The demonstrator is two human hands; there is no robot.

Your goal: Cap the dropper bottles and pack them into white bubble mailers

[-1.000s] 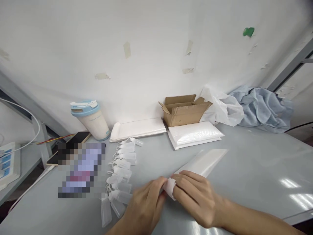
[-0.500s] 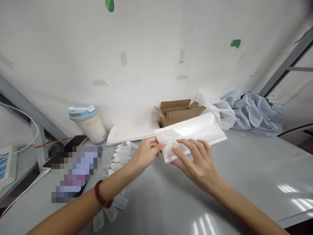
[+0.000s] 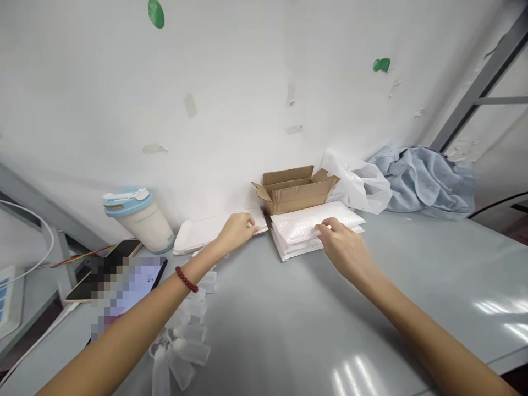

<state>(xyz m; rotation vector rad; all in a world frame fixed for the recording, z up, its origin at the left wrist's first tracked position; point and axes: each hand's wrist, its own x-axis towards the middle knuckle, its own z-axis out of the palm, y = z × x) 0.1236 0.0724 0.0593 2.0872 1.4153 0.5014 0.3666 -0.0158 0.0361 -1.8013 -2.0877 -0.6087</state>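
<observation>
A pile of puffy white bubble mailers [image 3: 303,220] lies on the table in front of the cardboard box. My right hand [image 3: 344,245] has its fingertips and thumb pinched at the near edge of the top one. To the left, by the wall, is a stack of flat white mailers [image 3: 202,231]. My left hand [image 3: 237,231] reaches over that stack, thumb and finger closed at its right end on the edge of a mailer. Several small translucent plastic bottles [image 3: 192,352] lie below my left forearm, partly hidden by it.
Behind the pile stands an open cardboard box [image 3: 297,195], with a white plastic bag [image 3: 358,184] and blue cloth [image 3: 421,179] to its right. On the left are a cup with a blue lid [image 3: 144,223], a dark phone [image 3: 117,258] and a lit-screen device [image 3: 146,280].
The bubble mailer both hands were holding up is now down on the pile. My left hand has let go of it and moved left to the flat mailers. The view has shifted slightly.
</observation>
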